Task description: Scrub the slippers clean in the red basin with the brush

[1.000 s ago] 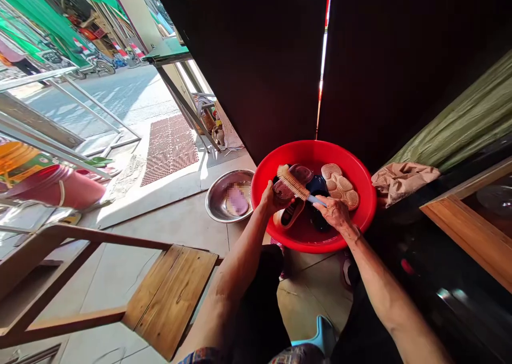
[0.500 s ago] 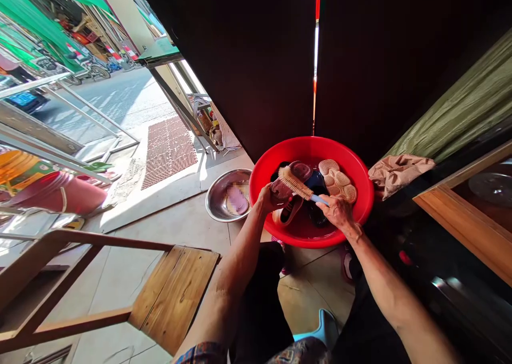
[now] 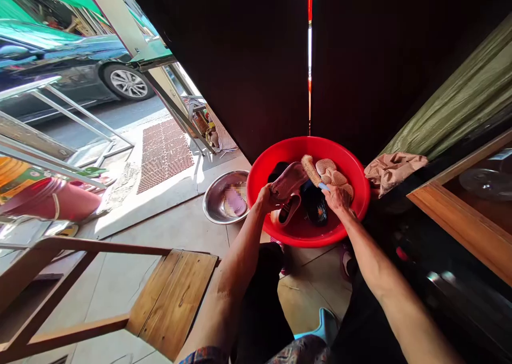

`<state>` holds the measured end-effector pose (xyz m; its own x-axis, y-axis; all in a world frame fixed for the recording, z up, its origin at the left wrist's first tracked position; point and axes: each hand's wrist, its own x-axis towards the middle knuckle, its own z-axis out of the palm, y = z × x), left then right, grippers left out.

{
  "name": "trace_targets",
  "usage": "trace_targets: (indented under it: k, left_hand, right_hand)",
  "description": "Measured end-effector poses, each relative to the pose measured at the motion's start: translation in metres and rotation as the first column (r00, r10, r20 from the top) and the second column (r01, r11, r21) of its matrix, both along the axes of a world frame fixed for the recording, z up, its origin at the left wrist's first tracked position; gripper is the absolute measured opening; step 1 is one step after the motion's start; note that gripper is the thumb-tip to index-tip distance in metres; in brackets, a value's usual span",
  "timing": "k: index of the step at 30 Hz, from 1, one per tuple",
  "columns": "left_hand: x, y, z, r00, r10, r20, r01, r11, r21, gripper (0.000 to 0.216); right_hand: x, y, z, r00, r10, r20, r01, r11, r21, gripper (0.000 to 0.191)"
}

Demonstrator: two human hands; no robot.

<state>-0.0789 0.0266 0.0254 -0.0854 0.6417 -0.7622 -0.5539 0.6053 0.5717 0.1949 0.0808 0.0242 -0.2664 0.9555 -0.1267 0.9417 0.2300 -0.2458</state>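
Observation:
A red plastic basin stands on the floor in front of me with several shoes in it. My left hand is closed on a maroon slipper, held tilted over the basin. My right hand grips a scrubbing brush by its blue handle, the bristle head just right of the slipper's far end. A pink slipper and a dark shoe lie below. A beige sole faces up at the basin's right.
A steel bowl holding a purple object sits left of the basin. A wooden stool is at lower left, a crumpled beige cloth at right, a wooden ledge beyond it. A dark car is on the street outside.
The brush has moved off the slipper's top toward its far right end. My left hand tilted the slipper up. A car has come into view on the street.

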Motion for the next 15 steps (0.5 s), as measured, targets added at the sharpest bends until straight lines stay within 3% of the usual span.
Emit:
trace_targets:
  k: [2,6,8,12,15]
  left_hand:
    - [0.001,-0.001,0.003,1.000,-0.018,-0.014,0.018,1.000,0.012,0.035]
    - [0.006,-0.002,0.005,0.992,-0.051,-0.112,0.052,0.999,0.013,0.031]
    - [0.008,-0.003,0.005,0.987,-0.073,-0.145,0.076,0.997,0.014,0.030]
    - [0.010,-0.004,0.006,0.989,-0.041,-0.139,0.044,0.999,0.019,0.030]
    - [0.010,-0.005,0.010,0.991,-0.031,-0.128,0.035,0.999,0.024,0.029]
  right_hand:
    - [0.000,-0.001,0.002,1.000,-0.007,-0.011,0.007,1.000,0.010,0.039]
    - [-0.019,-0.030,0.003,0.962,0.259,-0.085,-0.247,0.960,0.130,0.047]
    - [-0.027,-0.037,0.003,0.948,0.307,-0.085,-0.294,0.946,0.137,0.049]
    - [-0.018,-0.014,0.002,0.998,0.051,-0.049,-0.050,0.999,0.015,0.046]
    - [-0.001,0.008,0.002,0.994,-0.112,0.005,0.111,0.987,-0.112,0.040]
